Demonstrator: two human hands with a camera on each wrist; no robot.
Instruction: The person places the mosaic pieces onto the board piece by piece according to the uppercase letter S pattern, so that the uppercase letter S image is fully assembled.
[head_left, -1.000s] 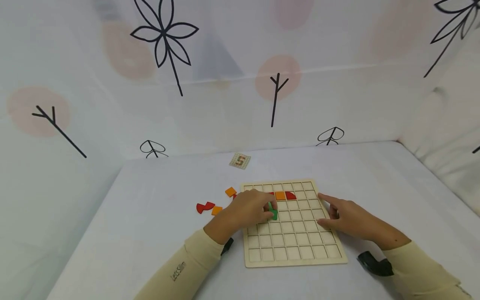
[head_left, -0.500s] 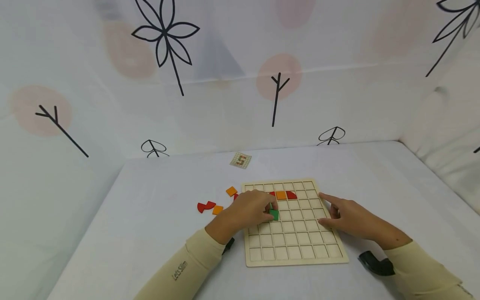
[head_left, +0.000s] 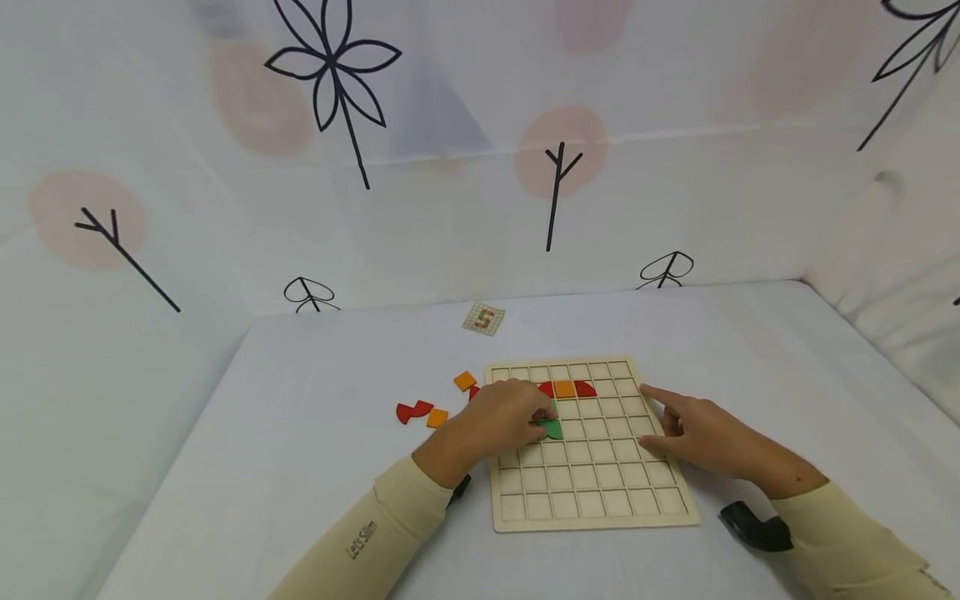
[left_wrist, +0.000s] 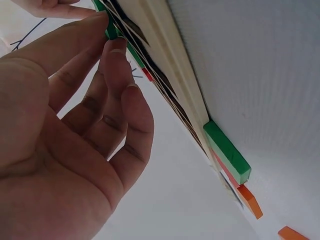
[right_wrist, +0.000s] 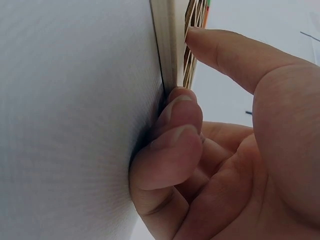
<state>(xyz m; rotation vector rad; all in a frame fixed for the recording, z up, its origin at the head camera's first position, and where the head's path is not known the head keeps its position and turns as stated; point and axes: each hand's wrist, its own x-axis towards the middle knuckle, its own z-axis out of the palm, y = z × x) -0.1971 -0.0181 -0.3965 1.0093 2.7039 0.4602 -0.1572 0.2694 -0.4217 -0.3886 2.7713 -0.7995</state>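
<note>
A pale wooden grid board (head_left: 592, 479) lies on the white table in the head view. With thumb and fingertips my left hand (head_left: 498, 417) pinches a green piece (head_left: 552, 430) with a rounded edge, over a cell in the board's left part; the left wrist view also shows this green piece (left_wrist: 111, 27) at the fingertips. Another green piece sits just beyond it, partly hidden by the fingers. An orange square (head_left: 563, 389) lies between two red quarter-round pieces, one of them red (head_left: 585, 389), in an upper row. My right hand (head_left: 701, 433) holds the board's right edge, thumb on top, other fingers curled against the side.
Left of the board lie loose red pieces (head_left: 414, 411), an orange square (head_left: 465, 381) and another orange square (head_left: 437, 418). A green block (left_wrist: 227, 152) stands by the board's edge. A small patterned card (head_left: 483, 318) lies behind. A black wrist device (head_left: 756, 527) sits under the right sleeve.
The green piece in my left fingers has turned slightly, its visible outline going from square-cornered to rounded. Both hands and the board otherwise keep their places; the head view has shifted a little.
</note>
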